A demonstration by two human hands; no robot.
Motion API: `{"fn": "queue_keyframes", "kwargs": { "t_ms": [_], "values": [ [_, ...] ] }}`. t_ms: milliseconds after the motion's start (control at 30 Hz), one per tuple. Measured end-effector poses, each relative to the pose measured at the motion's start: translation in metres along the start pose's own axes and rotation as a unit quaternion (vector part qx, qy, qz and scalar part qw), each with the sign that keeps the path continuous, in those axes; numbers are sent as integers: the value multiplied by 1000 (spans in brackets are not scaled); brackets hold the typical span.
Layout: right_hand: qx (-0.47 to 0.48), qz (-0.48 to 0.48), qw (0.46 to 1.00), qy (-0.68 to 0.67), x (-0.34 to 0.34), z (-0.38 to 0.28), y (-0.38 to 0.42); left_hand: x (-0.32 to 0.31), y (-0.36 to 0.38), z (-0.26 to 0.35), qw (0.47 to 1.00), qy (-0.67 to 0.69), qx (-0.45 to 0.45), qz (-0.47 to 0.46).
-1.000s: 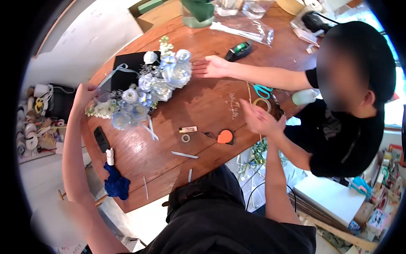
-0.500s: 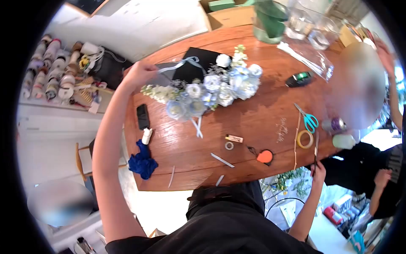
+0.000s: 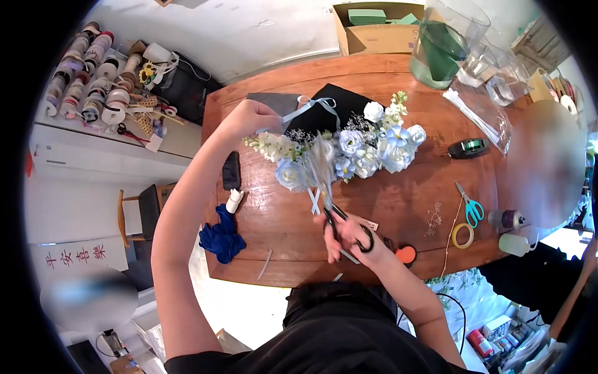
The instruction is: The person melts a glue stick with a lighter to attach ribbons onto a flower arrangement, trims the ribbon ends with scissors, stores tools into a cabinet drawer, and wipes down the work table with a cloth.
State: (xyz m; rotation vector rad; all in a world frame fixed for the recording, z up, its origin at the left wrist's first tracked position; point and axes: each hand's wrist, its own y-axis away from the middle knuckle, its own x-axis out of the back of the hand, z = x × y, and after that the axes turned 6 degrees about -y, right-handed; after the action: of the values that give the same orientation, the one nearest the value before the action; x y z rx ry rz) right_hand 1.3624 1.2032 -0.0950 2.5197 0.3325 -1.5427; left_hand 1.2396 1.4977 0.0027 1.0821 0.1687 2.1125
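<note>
My left hand [image 3: 254, 119] pinches the end of a light blue ribbon [image 3: 311, 106], whose curled part lies over a black sheet [image 3: 350, 100]. Below the ribbon, a row of white and pale blue flowers [image 3: 367, 153] stretches across the wooden table [image 3: 299, 243]. Black-handled scissors [image 3: 335, 215] are in my right hand [image 3: 349, 240], with fingers through the handle loops. Their blades are blurred by motion and point up over the flowers, apart from the ribbon. White ribbon tails [image 3: 314, 201] stick out under the flowers.
On the right lie teal scissors [image 3: 474, 213], a tape roll [image 3: 463, 235] and a tape dispenser [image 3: 468, 148]. Glass vases [image 3: 436, 68] stand at the back right. A phone [image 3: 231, 170] and blue cloth [image 3: 222, 234] lie left. Another person [image 3: 529, 274] stands at right.
My right hand has brought the black-handled scissors from the table's right edge to the flowers. My left hand still holds the ribbon. The whole view has shifted.
</note>
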Motion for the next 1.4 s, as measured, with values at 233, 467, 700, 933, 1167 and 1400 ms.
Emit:
{"fn": "queue_keyframes", "kwargs": {
  "t_ms": [233,467,700,933,1167,1400],
  "values": [
    [-60,81,989,111,-7,-28,-73,0,2,0,993,108,45,7],
    [-47,106,981,158,-10,-36,-102,-5,-1,-1,993,105,61,0],
    [-53,142,968,198,-14,-34,-105,-9,1,1,995,76,58,-8],
    [16,141,971,191,-14,-42,-53,-27,28,-6,961,264,29,77],
    [122,121,956,239,-13,-105,26,-89,14,40,760,636,97,85],
    [135,133,937,293,-30,-141,69,-154,-63,77,673,657,197,276]
  ]
}}
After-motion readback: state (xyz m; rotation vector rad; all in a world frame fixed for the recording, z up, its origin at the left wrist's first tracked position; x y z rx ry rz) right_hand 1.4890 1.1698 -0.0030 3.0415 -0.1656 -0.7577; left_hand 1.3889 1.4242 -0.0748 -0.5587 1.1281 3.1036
